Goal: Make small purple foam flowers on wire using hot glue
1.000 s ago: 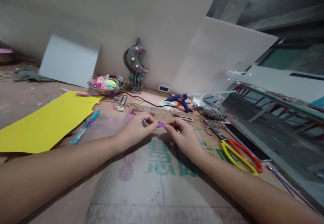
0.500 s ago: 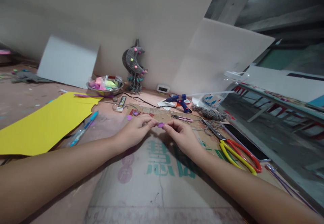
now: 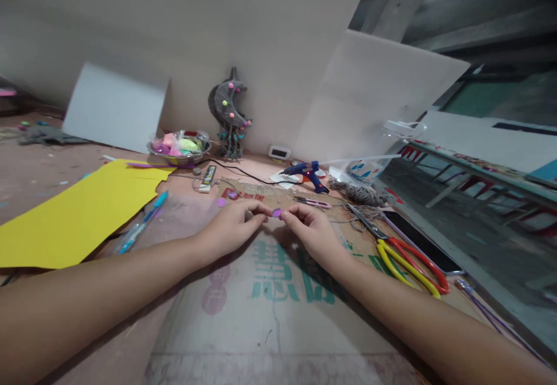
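Observation:
A small purple piece [image 3: 277,213], roundish and too small to make out fully, is held between my two hands above the cardboard sheet [image 3: 217,338]. My right hand [image 3: 311,231] pinches its right edge between thumb and index finger. On the opposite side, my left hand [image 3: 237,222] has its index fingertip against the piece, the thumb bent close below. Just beyond my left hand lie a purple paper cutout [image 3: 221,202] and another small purple piece [image 3: 232,195]. Pink-handled thread snips [image 3: 312,202] rest past my right hand.
Red-and-yellow-handled scissors [image 3: 409,263], a phone [image 3: 420,243] and grey yarn [image 3: 361,192] lie to the right. A blue glue gun [image 3: 307,174] sits behind. Yellow paper [image 3: 87,217], a blue pen [image 3: 143,222] and a metal bowl [image 3: 178,160] occupy the left. A moon ornament [image 3: 230,106] stands against the wall.
My left thumb has shifted slightly lower and away from the index fingertip. The purple piece has tilted a little between the fingers. The view has moved slightly.

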The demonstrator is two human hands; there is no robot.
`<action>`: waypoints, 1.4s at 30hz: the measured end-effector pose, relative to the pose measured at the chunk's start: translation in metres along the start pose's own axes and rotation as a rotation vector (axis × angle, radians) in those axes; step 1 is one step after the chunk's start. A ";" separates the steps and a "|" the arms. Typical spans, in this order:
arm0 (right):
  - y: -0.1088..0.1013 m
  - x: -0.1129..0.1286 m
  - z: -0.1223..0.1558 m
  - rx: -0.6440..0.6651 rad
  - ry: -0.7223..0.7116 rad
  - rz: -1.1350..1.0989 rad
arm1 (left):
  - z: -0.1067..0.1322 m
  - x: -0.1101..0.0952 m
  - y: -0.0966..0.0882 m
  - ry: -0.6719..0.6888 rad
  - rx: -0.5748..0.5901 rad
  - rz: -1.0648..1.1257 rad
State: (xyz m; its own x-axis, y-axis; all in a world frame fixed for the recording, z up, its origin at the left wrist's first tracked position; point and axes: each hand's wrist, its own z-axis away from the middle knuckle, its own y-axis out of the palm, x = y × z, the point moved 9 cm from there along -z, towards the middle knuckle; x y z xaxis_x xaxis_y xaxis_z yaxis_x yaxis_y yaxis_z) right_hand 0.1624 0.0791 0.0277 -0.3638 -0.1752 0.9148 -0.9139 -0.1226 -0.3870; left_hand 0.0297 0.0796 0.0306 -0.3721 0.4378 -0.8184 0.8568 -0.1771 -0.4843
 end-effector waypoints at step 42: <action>0.014 -0.002 0.003 0.131 -0.006 -0.034 | 0.001 -0.007 -0.002 -0.010 0.003 0.010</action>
State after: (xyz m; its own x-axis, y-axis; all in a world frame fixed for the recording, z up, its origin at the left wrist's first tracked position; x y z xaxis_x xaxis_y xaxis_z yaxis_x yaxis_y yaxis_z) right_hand 0.1513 0.0753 0.0203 -0.3314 -0.1747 0.9272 -0.8942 -0.2555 -0.3677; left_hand 0.0304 0.0760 0.0370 -0.3669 0.4272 -0.8263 0.8596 -0.1837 -0.4767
